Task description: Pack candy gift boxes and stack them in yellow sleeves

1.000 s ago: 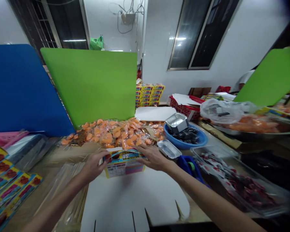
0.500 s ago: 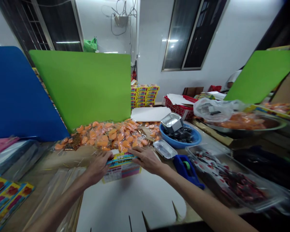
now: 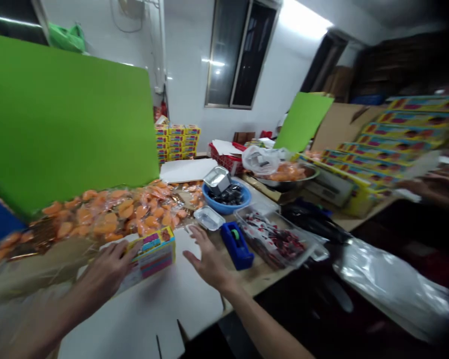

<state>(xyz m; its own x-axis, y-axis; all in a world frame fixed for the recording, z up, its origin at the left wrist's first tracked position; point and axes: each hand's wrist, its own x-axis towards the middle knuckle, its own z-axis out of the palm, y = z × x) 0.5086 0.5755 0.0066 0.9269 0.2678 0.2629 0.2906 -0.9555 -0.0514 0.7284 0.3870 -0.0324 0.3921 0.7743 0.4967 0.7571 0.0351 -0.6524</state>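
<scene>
A small printed box [image 3: 157,255], yellow, blue and pink, stands on a white board [image 3: 149,311]. My left hand [image 3: 114,262] grips its left end, fingers over the top edge; that end of the box is hidden. Off the box's right side, my right hand [image 3: 208,259] is open with fingers apart and holds nothing. Just right of it sits a blue tape dispenser [image 3: 236,247] with a green core. A foil tray [image 3: 209,218] lies behind my right hand. Wrapped orange pieces [image 3: 134,207] lie heaped behind the box.
A blue basin [image 3: 226,198] holds dark packets and foil trays. Beside it, a clear plastic tray [image 3: 273,237] contains red and white sachets. A green board [image 3: 71,114] stands behind the heap. At far right, another person's hand [image 3: 421,187] is near stacked printed boxes [image 3: 392,134].
My view has swung to the right. My right hand has let go of the box's right end and opened beside it. My left hand stays on the box.
</scene>
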